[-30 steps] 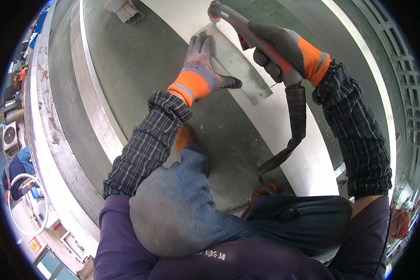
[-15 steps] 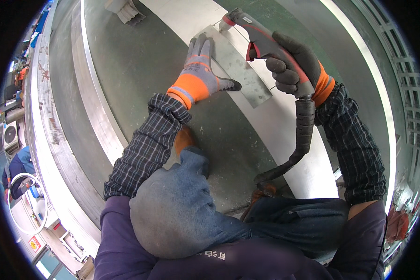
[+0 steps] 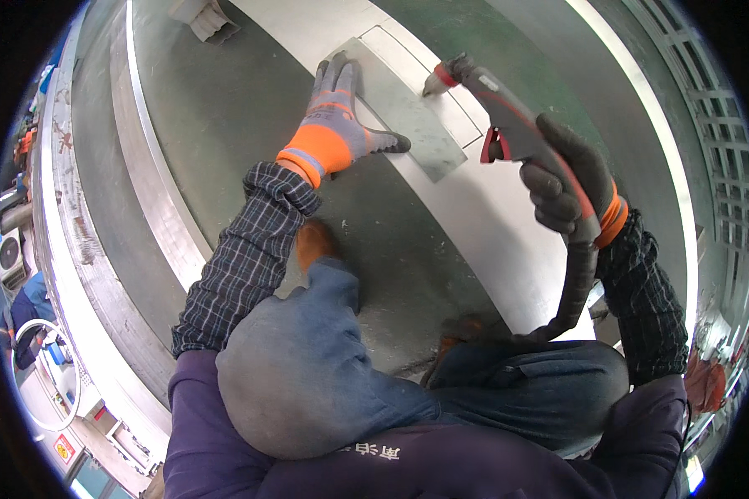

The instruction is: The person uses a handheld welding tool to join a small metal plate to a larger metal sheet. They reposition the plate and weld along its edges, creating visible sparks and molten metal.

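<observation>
Green workshop floor carries a grey metal sheet (image 3: 408,116) at the far side; left hand (image 3: 334,125) presses it flat, open-palmed, while right hand (image 3: 570,187) grips a cutting torch (image 3: 495,112). Best keep the nozzle steady, clear of those fingers.

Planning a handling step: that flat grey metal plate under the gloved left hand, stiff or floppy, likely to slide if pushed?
Probably stiff: the metal plate lies flat with straight edges. Likely to slide on the smooth floor, since the left hand presses it down. Thin-looking, so hard to pick up flat.

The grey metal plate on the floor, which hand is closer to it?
Left. The left hand lies flat on the grey metal plate; the right hand is off to its right, holding a torch.
</observation>
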Motion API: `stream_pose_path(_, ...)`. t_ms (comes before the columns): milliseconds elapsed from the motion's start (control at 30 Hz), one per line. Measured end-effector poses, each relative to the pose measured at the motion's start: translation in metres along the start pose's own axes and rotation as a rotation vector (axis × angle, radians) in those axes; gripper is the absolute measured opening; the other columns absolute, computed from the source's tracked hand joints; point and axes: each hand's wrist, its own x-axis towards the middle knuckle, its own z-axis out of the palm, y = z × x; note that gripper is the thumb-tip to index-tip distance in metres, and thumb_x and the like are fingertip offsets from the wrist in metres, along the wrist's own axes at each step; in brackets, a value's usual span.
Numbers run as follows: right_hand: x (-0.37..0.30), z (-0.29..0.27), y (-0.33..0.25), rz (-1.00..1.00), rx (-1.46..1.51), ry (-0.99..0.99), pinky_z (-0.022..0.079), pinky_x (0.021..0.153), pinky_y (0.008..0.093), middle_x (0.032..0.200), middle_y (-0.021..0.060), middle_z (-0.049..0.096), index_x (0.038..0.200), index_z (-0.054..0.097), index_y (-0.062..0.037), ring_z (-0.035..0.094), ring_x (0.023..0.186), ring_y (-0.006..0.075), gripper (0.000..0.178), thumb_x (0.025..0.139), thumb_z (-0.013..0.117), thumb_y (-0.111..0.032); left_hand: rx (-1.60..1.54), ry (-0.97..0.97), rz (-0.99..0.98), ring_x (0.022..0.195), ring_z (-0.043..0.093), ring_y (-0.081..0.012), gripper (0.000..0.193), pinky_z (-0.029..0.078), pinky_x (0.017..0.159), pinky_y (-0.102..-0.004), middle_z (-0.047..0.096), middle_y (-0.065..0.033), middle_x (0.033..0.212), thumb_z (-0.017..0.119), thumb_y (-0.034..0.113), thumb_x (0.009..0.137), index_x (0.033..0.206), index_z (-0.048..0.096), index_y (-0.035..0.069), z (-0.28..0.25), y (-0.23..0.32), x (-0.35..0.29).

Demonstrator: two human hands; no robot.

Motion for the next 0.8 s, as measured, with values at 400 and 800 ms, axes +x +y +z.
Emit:
stream_pose_path(400,-0.006,0.021,0.0,-0.075,-0.077,0.109,0.048,0.033,0.0295,0.063,0.0102,0.061,0.115,0.056,0.0041,0.054,0.038,0.0136,0.056,0.111,0.032,-0.046,-0.051,-0.013,-0.029,0.154,0.019,-0.0437,0.14,0.024,0.127,-0.0458,0.022,-0.0286,0.164,0.096,0.06,0.053,0.157,0.028,-0.004,-0.003,0.003,-0.001)
stream_pose_path(800,0.085,0.077,-0.039,-0.272,-1.098,0.282,0.051,0.041,0.0223,0.067,0.0004,0.061,0.107,0.064,-0.0046,0.058,0.046,0.0071,0.056,0.101,0.052,-0.059,-0.015,-0.043,0.0,0.154,0.018,-0.0454,0.14,0.025,0.127,-0.0453,0.024,-0.031,0.162,0.091,0.067,0.057,0.155,0.028,-0.01,-0.019,0.011,-0.004)
